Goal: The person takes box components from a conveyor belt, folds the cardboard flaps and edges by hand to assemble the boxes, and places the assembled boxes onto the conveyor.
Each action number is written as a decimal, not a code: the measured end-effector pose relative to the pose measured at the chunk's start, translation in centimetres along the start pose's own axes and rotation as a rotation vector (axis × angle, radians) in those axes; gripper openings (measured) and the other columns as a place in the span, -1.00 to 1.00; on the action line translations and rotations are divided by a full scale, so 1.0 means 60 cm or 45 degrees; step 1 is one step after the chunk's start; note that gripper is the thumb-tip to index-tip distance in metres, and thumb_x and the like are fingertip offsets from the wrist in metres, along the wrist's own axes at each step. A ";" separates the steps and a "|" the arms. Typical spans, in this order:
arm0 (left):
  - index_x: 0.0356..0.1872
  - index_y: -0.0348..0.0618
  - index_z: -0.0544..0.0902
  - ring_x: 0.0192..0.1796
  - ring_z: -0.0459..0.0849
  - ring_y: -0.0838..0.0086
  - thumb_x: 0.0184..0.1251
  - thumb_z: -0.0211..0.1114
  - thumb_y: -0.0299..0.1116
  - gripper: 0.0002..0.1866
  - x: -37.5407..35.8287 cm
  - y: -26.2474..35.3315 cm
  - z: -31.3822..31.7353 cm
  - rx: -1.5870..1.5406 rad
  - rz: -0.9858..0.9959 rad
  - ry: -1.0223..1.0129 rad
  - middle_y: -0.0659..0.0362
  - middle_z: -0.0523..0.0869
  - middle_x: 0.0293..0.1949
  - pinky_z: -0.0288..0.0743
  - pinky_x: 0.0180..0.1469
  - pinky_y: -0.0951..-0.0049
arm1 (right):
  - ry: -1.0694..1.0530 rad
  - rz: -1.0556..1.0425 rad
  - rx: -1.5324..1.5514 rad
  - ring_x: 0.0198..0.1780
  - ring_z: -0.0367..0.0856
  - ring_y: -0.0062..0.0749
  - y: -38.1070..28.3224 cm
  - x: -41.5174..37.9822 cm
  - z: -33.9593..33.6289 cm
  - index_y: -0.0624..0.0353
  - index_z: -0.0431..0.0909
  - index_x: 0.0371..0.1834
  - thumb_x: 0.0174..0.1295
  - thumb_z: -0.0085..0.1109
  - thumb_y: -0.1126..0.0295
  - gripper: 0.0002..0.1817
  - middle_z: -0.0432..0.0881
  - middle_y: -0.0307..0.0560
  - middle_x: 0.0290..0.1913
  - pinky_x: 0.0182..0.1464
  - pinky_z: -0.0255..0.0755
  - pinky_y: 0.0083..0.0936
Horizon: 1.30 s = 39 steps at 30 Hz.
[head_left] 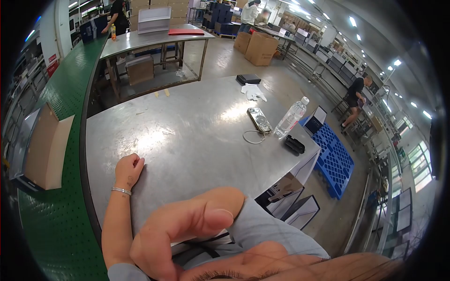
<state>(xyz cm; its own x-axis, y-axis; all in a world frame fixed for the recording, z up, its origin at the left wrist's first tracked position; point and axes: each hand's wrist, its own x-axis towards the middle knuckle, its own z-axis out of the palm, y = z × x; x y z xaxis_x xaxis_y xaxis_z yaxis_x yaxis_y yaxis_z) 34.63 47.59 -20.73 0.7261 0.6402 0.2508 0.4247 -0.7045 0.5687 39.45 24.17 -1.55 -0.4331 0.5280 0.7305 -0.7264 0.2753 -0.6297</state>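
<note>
My left hand [129, 171] rests on the metal table [187, 154], its fingers curled into a loose fist with nothing visible in them. A silver bracelet [121, 191] circles that wrist. Close to the camera, my right hand [180, 222] looms large at the lower middle, with its fingers bent and closed. Its fingertips are partly hidden near the bottom edge, so I cannot make out what they hold, if anything. Both hands are apart from a phone [259, 120] with a wrist strap, a clear water bottle [291, 118] and a small black object [294, 144] on the table's right side.
White gloves [253, 92] and a black box [248, 79] lie at the table's far end. An open box [49, 145] sits on the green conveyor [84, 206] at left. A blue pallet [333, 157] stands on the floor at right. Other people work farther off.
</note>
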 end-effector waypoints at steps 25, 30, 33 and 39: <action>-0.40 -0.07 0.73 -0.35 0.65 0.04 0.14 0.25 -0.07 -0.71 0.034 -0.016 0.043 0.075 0.102 0.156 0.10 0.78 -0.41 0.49 -0.25 0.16 | -0.744 0.526 -1.144 -0.26 0.47 -0.05 -0.071 -0.010 -0.066 0.20 0.54 -0.22 0.37 0.13 0.25 -0.78 0.53 0.00 -0.24 -0.19 0.39 -0.27; -0.33 -0.07 0.70 -0.31 0.64 0.20 0.29 0.26 0.01 -0.66 0.061 0.004 0.012 0.091 0.004 -0.103 0.18 0.73 -0.41 0.49 -0.16 0.31 | -0.915 0.528 -1.217 -0.20 0.53 -0.13 -0.064 -0.003 -0.062 0.20 0.55 -0.03 0.30 0.25 0.19 -0.67 0.58 -0.06 -0.15 -0.12 0.45 -0.34; -0.17 -0.14 0.73 -0.11 0.67 0.28 0.34 0.25 0.03 -0.59 0.061 -0.005 -0.018 -0.281 -0.027 -0.273 0.14 0.75 -0.23 0.51 0.02 0.37 | -1.051 0.592 -1.249 -0.10 0.53 -0.15 -0.075 -0.011 -0.075 0.19 0.53 0.08 0.31 0.21 0.19 -0.62 0.58 -0.07 -0.03 -0.02 0.43 -0.36; -0.14 -0.35 0.47 -0.16 0.53 0.12 0.36 0.28 -0.12 -0.58 -0.027 -0.206 -0.332 0.566 -0.286 1.771 -0.07 0.54 -0.20 0.46 0.00 0.09 | -1.123 0.690 -1.460 0.04 0.51 -0.18 -0.078 -0.019 -0.044 0.15 0.51 0.21 0.31 0.07 0.27 -0.58 0.56 -0.08 0.10 0.13 0.37 -0.37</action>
<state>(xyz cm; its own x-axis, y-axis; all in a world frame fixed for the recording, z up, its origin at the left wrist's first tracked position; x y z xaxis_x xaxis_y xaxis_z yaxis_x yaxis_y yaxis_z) 17.43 61.38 -12.57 -0.3569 0.3377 0.8710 0.7693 -0.4227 0.4791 44.75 24.43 -0.13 -0.9675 0.2523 0.0142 0.2235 0.8805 -0.4181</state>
